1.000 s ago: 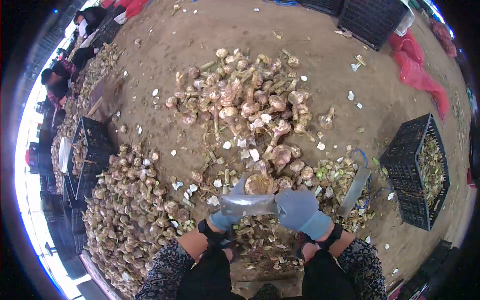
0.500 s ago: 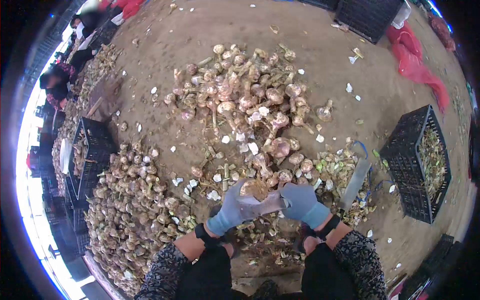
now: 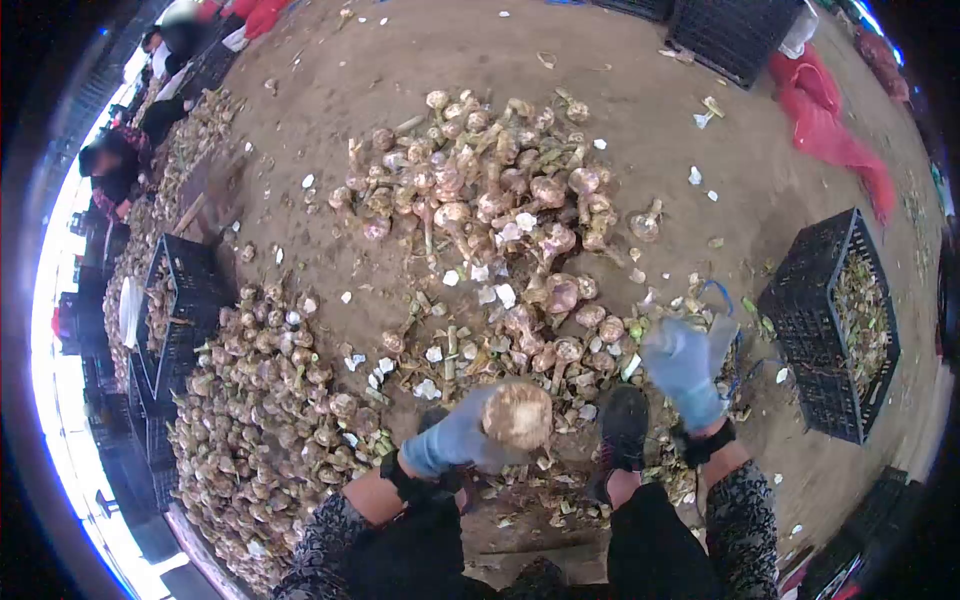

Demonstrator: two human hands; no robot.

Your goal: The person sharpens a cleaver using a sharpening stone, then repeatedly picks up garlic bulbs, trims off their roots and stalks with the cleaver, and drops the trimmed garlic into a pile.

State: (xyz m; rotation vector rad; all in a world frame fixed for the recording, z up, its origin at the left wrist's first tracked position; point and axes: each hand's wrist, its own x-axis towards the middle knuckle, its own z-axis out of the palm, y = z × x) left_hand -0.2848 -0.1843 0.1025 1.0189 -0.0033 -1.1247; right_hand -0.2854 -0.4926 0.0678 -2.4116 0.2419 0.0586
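My left hand (image 3: 452, 436), in a grey-blue glove, grips a large garlic bulb (image 3: 518, 415) with its rough brown root side facing up. My right hand (image 3: 682, 362), gloved alike, is off to the right and smeared by motion. Its fingers look curled; what they hold, if anything, cannot be made out. A flat grey blade (image 3: 721, 335) shows right behind that hand, partly covered by it. Ahead of both hands lies a heap of garlic (image 3: 490, 185) with stalks on. Trimmed bulbs form a large pile (image 3: 270, 400) on the left.
A black crate (image 3: 825, 325) with trimmings stands at right, another black crate (image 3: 185, 300) at left. A red mesh sack (image 3: 825, 130) lies at upper right. Blue cord (image 3: 722, 292) runs near the blade. My shoe (image 3: 625, 430) is between the hands. Another person (image 3: 115, 170) sits at far left.
My hands have parted. The right one moved right, toward the grey blade; the left keeps the garlic bulb, now lower and turned root side up.
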